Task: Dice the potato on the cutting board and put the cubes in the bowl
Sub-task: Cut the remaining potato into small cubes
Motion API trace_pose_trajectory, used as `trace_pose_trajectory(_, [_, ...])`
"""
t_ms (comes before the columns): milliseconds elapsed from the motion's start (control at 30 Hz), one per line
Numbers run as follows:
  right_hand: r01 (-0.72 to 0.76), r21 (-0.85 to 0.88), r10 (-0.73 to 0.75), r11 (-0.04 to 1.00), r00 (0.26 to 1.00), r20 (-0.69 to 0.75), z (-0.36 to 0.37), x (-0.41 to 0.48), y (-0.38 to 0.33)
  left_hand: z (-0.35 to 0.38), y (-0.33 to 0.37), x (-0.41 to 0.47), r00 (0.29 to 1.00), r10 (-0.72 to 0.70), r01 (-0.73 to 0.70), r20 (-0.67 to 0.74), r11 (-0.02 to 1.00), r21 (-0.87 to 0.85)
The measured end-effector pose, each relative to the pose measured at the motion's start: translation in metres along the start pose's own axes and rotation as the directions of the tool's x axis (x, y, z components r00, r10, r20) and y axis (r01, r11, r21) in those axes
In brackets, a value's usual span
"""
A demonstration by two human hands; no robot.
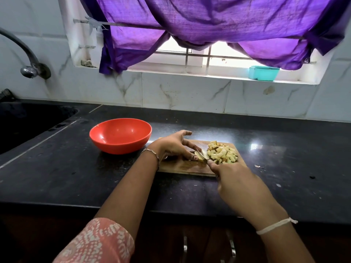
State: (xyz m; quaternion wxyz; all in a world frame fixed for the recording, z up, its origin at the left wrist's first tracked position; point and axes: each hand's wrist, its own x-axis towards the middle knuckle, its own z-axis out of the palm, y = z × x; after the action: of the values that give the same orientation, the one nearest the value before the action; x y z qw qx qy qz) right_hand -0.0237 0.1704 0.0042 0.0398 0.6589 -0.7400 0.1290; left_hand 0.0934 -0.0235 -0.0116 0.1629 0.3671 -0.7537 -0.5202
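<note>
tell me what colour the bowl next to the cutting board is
Red-orange; the bowl shows plainly in the head view.

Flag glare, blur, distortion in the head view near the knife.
Head view, lighting: the barred window under the purple curtain is blown out white, with glare spots on the glossy black stone counter beside the wooden cutting board; head view, blur: the right hand gripping the small knife is smeared, the left hand pinching the potato piece sharper; head view, lens: window sides splay outward.

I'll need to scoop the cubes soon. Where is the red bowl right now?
In the head view, the red bowl stands on the black counter left of centre, just left of the cutting board and the left hand.
</note>
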Motion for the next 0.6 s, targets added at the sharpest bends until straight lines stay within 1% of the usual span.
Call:
trace_pose_trajectory(100, [0.004,-0.001,-0.004,1.000,0.998,0.058,-0.002,0.009,0.006,0.000,0.002,0.000,1.000,-0.009,0.010,0.018,1.000,-0.009])
trace_pose_trajectory(200, [0.016,-0.002,-0.016,1.000,0.995,0.102,-0.004,0.017,0.011,-0.001,0.004,0.002,0.999,-0.021,0.021,0.027,1.000,0.020])
trace_pose_trajectory(267, [0.030,0.008,-0.031,1.000,0.994,0.106,-0.005,0.021,0.013,-0.002,0.004,0.003,0.999,-0.025,0.024,0.027,0.999,0.038])
trace_pose_trajectory(400, [0.030,0.050,-0.036,0.998,0.991,0.125,-0.005,0.024,0.018,-0.003,0.001,0.006,0.999,-0.033,0.032,0.028,0.999,0.022])
trace_pose_trajectory(600, [0.084,0.111,-0.101,0.990,0.983,0.153,-0.011,0.026,0.027,-0.003,0.002,0.004,0.999,-0.035,0.035,0.030,0.999,-0.002])
